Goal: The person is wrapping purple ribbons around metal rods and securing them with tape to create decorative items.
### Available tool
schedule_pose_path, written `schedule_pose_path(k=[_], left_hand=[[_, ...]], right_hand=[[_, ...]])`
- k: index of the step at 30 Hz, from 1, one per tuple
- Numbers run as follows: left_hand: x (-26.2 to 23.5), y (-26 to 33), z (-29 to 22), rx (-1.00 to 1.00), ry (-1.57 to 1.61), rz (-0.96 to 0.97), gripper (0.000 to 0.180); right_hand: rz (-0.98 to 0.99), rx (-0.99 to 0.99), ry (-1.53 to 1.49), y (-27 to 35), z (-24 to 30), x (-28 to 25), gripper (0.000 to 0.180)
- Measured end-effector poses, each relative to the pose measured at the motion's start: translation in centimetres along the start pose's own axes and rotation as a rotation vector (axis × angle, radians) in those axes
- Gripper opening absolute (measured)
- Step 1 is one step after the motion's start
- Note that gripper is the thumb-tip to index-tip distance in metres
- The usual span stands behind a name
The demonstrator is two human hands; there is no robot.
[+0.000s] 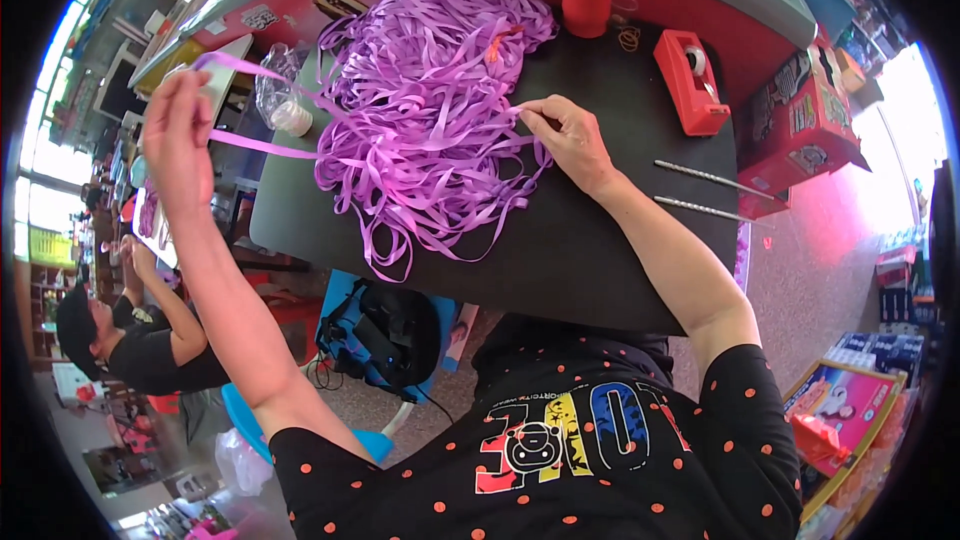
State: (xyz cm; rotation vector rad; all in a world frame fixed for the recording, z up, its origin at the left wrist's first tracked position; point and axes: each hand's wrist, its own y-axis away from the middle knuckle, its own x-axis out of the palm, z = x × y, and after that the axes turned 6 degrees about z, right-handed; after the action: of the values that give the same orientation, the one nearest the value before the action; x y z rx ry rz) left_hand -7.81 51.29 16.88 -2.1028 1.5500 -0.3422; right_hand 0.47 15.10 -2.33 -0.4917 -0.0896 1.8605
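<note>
A big tangled heap of purple ribbon (430,100) lies on the dark table (600,270) before you. Your left hand (178,140), raised at the left, has its fingers curled on two strands stretching from the heap. Your right hand (570,140) pinches ribbon at the heap's right edge, near a red tape dispenser (692,85).

The ribbon heap (430,105) lies left of the tape dispenser (692,95).
</note>
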Motion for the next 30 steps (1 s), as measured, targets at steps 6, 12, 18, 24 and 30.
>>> schedule_pose_path(k=[6,12,18,24,30], left_hand=[[-1.7,-1.9,0.6,0.007,-0.033,-0.027,0.014],[0.5,-4.6,-2.0,0.054,-0.011,-0.101,0.017],[0.4,-5.7,-6.2,0.096,-0.140,-0.061,0.018],[5.0,-5.5,-3.7,-0.067,-0.280,0.131,0.020],[4.6,-6.1,-4.4,-0.041,-0.208,0.087,0.019]], right_hand=[[0.081,-0.074,0.139,0.0,-0.6,0.0,0.014],[0.080,-0.041,0.114,0.0,-0.7,-0.5,0.016],[-0.013,-0.244,0.183,0.2,0.3,0.1,0.022],[-0.001,-0.544,0.240,0.3,4.0,0.6,0.026],[0.337,-0.658,0.363,1.0,6.9,5.3,0.037]])
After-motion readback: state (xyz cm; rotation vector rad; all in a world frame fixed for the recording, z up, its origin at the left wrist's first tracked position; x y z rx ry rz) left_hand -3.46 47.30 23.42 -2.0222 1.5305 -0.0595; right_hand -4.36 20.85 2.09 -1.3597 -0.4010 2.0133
